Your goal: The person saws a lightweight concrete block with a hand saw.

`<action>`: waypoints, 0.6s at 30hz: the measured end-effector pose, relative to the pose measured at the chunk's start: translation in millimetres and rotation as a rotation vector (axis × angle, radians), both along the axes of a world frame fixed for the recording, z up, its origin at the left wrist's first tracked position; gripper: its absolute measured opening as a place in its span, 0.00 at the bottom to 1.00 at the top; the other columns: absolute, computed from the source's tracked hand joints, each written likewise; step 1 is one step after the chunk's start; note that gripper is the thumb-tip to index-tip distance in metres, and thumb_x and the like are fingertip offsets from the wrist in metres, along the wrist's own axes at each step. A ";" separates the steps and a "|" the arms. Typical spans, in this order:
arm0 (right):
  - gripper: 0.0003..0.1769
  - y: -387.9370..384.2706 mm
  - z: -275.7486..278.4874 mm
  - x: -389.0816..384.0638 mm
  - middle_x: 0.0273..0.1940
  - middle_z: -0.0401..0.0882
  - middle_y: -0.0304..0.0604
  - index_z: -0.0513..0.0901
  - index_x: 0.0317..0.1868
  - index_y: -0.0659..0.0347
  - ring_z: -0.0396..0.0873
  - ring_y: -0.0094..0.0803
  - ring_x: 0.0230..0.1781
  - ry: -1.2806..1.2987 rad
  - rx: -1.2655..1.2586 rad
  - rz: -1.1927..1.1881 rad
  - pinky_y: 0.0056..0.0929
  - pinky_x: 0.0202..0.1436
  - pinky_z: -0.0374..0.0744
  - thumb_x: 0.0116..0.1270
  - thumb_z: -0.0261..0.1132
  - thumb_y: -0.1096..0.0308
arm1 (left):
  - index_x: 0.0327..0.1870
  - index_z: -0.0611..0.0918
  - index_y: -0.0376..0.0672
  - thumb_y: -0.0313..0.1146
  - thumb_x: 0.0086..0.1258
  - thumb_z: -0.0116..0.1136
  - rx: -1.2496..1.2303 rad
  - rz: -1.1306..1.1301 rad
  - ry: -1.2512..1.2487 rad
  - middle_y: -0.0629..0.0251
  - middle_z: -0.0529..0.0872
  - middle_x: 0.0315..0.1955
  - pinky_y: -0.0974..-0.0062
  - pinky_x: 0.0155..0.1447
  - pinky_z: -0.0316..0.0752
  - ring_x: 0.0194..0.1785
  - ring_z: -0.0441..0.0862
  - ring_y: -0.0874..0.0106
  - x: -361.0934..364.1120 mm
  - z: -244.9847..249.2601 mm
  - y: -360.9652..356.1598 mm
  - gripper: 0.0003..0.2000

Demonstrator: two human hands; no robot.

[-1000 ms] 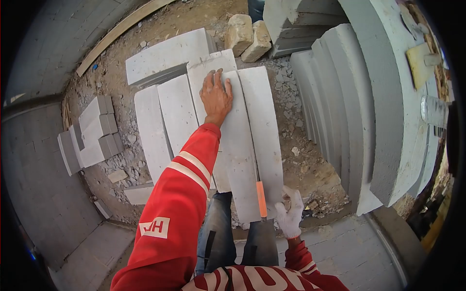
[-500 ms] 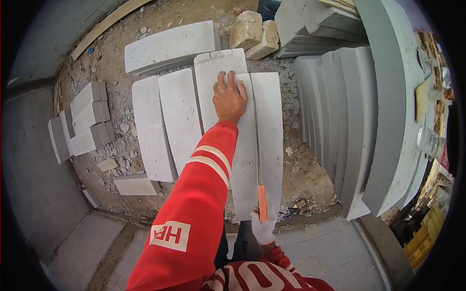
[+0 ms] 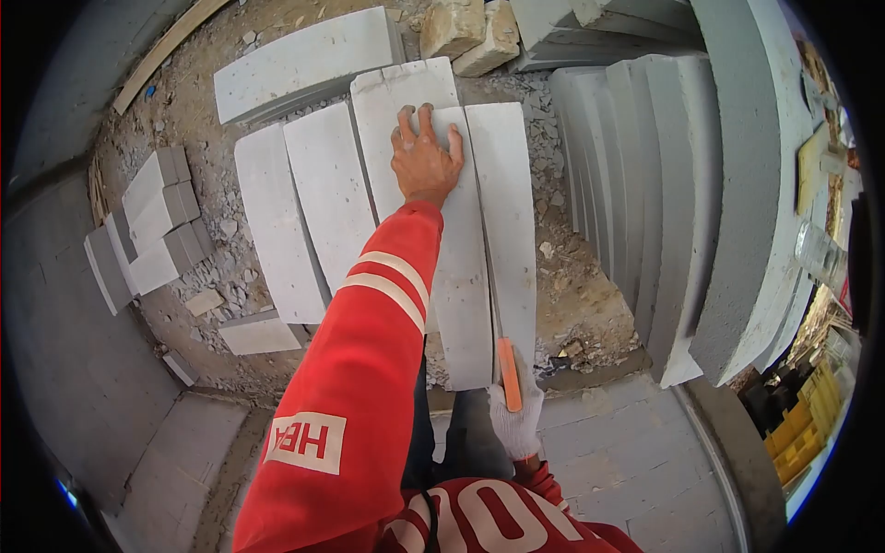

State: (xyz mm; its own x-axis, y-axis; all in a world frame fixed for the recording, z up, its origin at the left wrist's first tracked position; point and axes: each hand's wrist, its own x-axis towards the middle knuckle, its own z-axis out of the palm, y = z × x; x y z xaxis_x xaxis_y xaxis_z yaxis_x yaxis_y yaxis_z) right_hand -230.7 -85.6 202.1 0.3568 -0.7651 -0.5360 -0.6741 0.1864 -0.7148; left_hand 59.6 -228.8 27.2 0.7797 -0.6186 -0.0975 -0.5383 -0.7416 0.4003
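Note:
My left hand (image 3: 427,161) rests bare on top of a long white concrete block (image 3: 461,286), its fingers spread. Lower down, my right hand (image 3: 516,415), in a white knitted glove, is wrapped around the orange handle of a handsaw (image 3: 510,373). The thin blade is seen edge-on and runs up along the narrow line between that block and the white block on its right (image 3: 505,203). How deep the blade sits is hidden. Two more long white blocks (image 3: 281,221) lie side by side to the left.
Another long block (image 3: 309,63) lies crosswise at the back, near rough yellowish stones (image 3: 452,29). Large grey slabs (image 3: 678,203) stand stacked on the right. Short cut blocks (image 3: 159,221) and rubble lie on the left. A wall (image 3: 88,359) borders the left side.
The view has shifted, so the blocks appear higher. My right hand has drawn the saw handle back toward me, and the handle leans more. My left hand stays on the same block.

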 end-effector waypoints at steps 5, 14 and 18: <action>0.33 -45.1 -47.9 46.8 0.49 0.87 0.55 0.75 0.72 0.71 0.83 0.39 0.34 -0.165 -0.055 -0.056 0.34 0.47 0.85 0.66 0.69 0.74 | 0.68 0.77 0.47 0.49 0.74 0.59 -0.014 -0.008 -0.033 0.57 0.71 0.69 0.50 0.61 0.83 0.65 0.79 0.47 1.5 3.7 -7.0 0.25; 0.30 -6.6 -10.4 8.5 0.44 0.86 0.48 0.78 0.71 0.68 0.79 0.31 0.36 -0.010 0.062 -0.032 0.33 0.42 0.81 0.66 0.62 0.74 | 0.68 0.76 0.48 0.49 0.72 0.60 -0.029 -0.001 -0.009 0.56 0.70 0.70 0.48 0.58 0.83 0.66 0.77 0.46 12.5 1.8 -19.2 0.27; 0.32 10.3 25.7 -19.3 0.48 0.87 0.51 0.77 0.72 0.70 0.82 0.35 0.40 0.009 0.058 -0.022 0.32 0.47 0.83 0.65 0.62 0.76 | 0.68 0.77 0.48 0.53 0.69 0.63 0.014 0.017 -0.007 0.57 0.70 0.69 0.48 0.59 0.83 0.66 0.77 0.47 4.3 4.5 -11.4 0.29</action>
